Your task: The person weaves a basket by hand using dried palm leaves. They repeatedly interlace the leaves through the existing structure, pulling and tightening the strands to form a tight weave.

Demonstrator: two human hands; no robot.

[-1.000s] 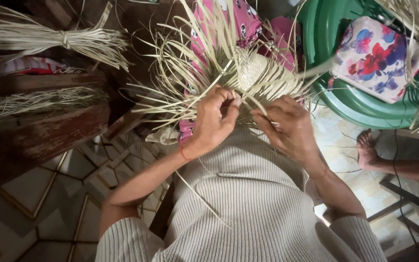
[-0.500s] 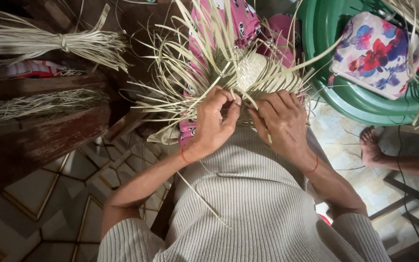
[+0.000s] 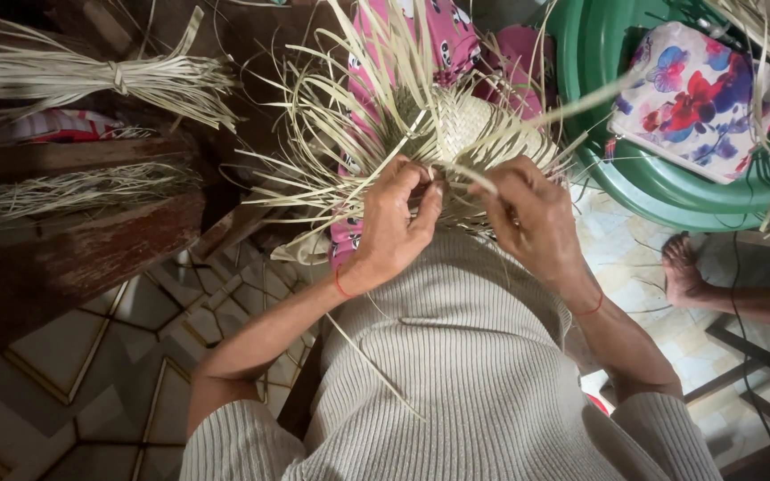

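Note:
A half-woven piece of pale straw rests on my lap, with many loose strips fanning out from its woven middle. My left hand pinches straw strips at the near edge of the weave. My right hand grips other strips right beside it, its fingers curled around them. Both hands press against the near rim of the weave. Thin red threads circle both wrists. My beige ribbed sweater fills the lower part of the view.
A tied bundle of straw lies on a dark wooden bench at the left. A green plastic chair holds a floral cushion at the upper right. Another person's bare foot rests on the tiled floor.
My right hand has slid up and left toward my left hand, so both now meet at the weave's near edge. The weave has turned slightly.

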